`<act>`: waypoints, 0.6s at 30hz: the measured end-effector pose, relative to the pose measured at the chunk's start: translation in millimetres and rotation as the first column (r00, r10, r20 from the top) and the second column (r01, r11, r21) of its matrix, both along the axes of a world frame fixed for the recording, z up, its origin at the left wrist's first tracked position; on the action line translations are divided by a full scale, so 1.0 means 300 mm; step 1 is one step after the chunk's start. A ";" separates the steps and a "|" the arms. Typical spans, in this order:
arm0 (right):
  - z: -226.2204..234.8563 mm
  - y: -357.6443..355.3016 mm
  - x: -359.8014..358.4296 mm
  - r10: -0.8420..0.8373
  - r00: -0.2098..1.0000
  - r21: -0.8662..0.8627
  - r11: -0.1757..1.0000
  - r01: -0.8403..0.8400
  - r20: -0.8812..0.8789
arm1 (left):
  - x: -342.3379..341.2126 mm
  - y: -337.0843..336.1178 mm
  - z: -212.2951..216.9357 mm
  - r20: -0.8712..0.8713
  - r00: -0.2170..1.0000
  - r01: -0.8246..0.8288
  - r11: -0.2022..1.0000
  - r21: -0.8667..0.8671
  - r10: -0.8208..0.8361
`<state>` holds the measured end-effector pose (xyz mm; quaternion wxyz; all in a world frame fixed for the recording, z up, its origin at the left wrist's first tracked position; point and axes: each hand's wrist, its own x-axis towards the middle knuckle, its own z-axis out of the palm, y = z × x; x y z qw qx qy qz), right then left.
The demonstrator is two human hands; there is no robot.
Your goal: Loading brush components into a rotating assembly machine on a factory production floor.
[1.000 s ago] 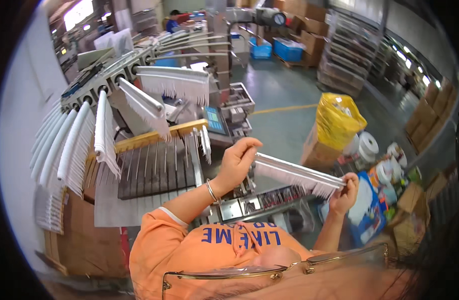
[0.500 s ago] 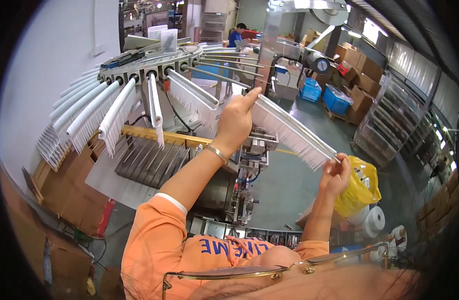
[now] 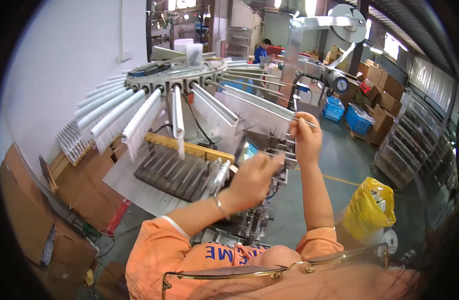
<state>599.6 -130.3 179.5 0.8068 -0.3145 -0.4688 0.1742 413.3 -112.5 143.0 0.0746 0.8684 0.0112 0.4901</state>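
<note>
My right hand [image 3: 307, 135] pinches the outer end of a long white fringed strip [image 3: 262, 111], whose thin filaments hang down along its length. This strip runs inward to the round metal rack [image 3: 189, 76], seemingly along one of the rack's spokes. My left hand [image 3: 252, 182] is apart from the strip, above the machine parts in front of me; motion blurs its fingers. Other fringed strips [image 3: 142, 117] hang from spokes on the rack's left and front. Bare metal spokes [image 3: 257, 80] stick out on its right side.
A dark slotted bed [image 3: 169, 172] with a yellow bar [image 3: 187, 146] lies below the rack. A metal post [image 3: 292, 60] carries a reel [image 3: 347, 24]. At right are a yellow bag [image 3: 369, 207] and wire shelving [image 3: 402, 135]. A co-worker [image 3: 262, 51] sits far back.
The strip, held between both hands before, has moved left to the rack. My left hand has let go and come down toward me; my right hand has moved up and left, still gripping the end.
</note>
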 end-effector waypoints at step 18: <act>-0.032 0.250 -0.108 -0.388 0.917 0.089 0.920 0.381 0.093 | -0.766 0.274 -0.527 -0.127 0.961 -0.277 0.842 -0.463 0.246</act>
